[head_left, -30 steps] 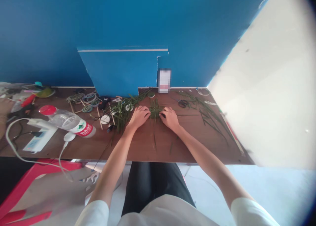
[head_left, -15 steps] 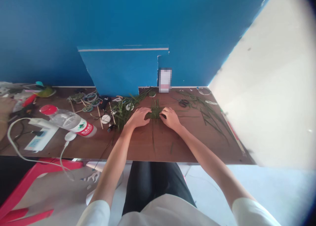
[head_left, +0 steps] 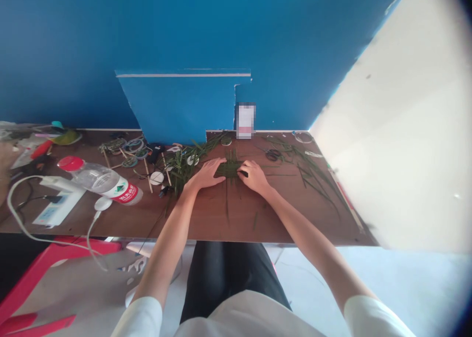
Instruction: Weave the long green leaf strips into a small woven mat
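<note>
A small woven mat of green leaf strips (head_left: 229, 168) lies on the brown table (head_left: 214, 214) in front of me. My left hand (head_left: 205, 174) rests on its left side, fingers stretched flat and pressing the strips down. My right hand (head_left: 252, 175) is at its right edge, fingers curled and pinching the strips. Loose strip ends (head_left: 226, 199) trail from the mat toward me.
A heap of green leaf strips (head_left: 180, 167) lies left of the mat, more strips (head_left: 313, 172) at the right, with scissors (head_left: 273, 154) beyond. Further left are a lying plastic bottle (head_left: 101, 180), a power strip (head_left: 53, 207), rings and sticks (head_left: 134, 150). A blue board (head_left: 180, 106) stands behind.
The woven mat has been turned and pressed flat. My left hand has gone from curled to stretched flat on it. The right hand stays pinching at the right edge.
</note>
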Motion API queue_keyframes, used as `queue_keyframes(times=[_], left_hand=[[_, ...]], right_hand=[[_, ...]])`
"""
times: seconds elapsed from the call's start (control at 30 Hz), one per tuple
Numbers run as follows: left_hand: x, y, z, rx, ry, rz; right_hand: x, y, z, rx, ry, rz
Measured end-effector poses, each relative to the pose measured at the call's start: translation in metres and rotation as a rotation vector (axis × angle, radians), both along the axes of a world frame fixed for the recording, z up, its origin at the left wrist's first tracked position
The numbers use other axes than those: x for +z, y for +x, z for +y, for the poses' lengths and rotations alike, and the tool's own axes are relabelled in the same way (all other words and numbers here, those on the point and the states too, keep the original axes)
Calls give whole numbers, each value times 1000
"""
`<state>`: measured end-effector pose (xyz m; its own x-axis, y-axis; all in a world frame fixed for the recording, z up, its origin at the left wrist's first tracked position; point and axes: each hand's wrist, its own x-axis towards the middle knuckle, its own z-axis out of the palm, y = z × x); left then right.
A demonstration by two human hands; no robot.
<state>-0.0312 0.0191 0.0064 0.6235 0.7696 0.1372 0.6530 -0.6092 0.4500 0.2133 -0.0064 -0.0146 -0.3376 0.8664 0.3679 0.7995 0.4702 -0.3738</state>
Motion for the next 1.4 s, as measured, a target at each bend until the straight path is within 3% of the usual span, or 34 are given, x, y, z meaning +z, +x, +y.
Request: queue_keyframes(times=[0.47,0.97,1.4], left_hand=[[-5,-3,31,-58,9,170],[-6,5,20,-4,17,116],[0,-2,20,-3,127,63]], right_hand=[[0,1,3,12,-31,10],[-2,1,4,13,-19,48],[-3,3,5,22,-32,57]])
